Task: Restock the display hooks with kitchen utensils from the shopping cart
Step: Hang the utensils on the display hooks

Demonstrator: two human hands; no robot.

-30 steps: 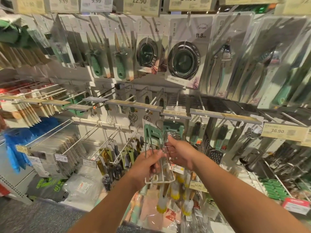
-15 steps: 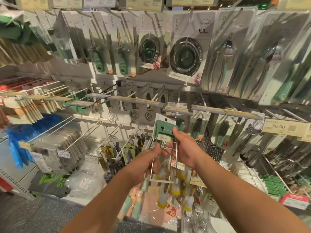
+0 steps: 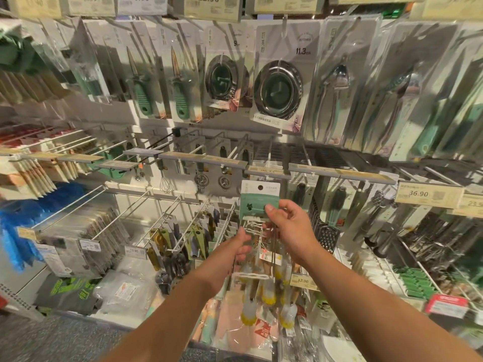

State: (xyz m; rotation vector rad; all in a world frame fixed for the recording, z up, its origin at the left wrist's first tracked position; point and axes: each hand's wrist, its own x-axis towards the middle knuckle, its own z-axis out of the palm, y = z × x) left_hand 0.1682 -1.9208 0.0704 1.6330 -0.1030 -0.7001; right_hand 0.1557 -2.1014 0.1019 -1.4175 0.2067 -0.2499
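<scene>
You are gripping the lower part of the pack (image 3: 257,220) with your left hand (image 3: 241,244), at about 7 o'clock from the pack's green card. Your right hand (image 3: 290,226) is pinching the card from its 4 o'clock side, thumb pressing on the front. The pack is hanging upright between your hands, just under the label rail (image 3: 271,172), its hole (image 3: 260,187) sitting at 12 o'clock on the card. You appear to be in the hanging step. Next, you likely need to be lining that hole up with a hook tip and sliding the card on; which hook is hard to tell.
</scene>
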